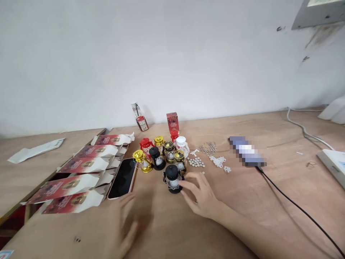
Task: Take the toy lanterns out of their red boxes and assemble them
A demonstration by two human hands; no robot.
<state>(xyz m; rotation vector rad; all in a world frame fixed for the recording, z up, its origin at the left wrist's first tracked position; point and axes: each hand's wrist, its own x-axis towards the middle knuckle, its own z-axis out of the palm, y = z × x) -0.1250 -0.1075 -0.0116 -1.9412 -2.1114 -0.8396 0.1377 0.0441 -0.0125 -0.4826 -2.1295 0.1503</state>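
A miniature black lantern [172,173] with a wire handle around it stands upright at the front of a group of lanterns. My right hand [201,196] is at its right side, thumb and fingers apart, fingertips touching or nearly touching its base; it is not wrapped round it. My left hand [122,225], smeared by motion, is over the table below the pink-edged phone [122,178]. Its thumb and finger look spread with nothing between them. Behind the front lantern stand a gold lantern [143,162], another black lantern [157,158], a red lantern [146,144] and a white lantern [182,145].
Several red-and-white cartons [83,164] lie open-ended at left. Button cells [196,162], wire pieces [208,148] and white plastic pieces [217,161] lie right of the lanterns. A red box [173,121] and a packet [140,120] stand behind. A cabled phone [246,151] lies at right.
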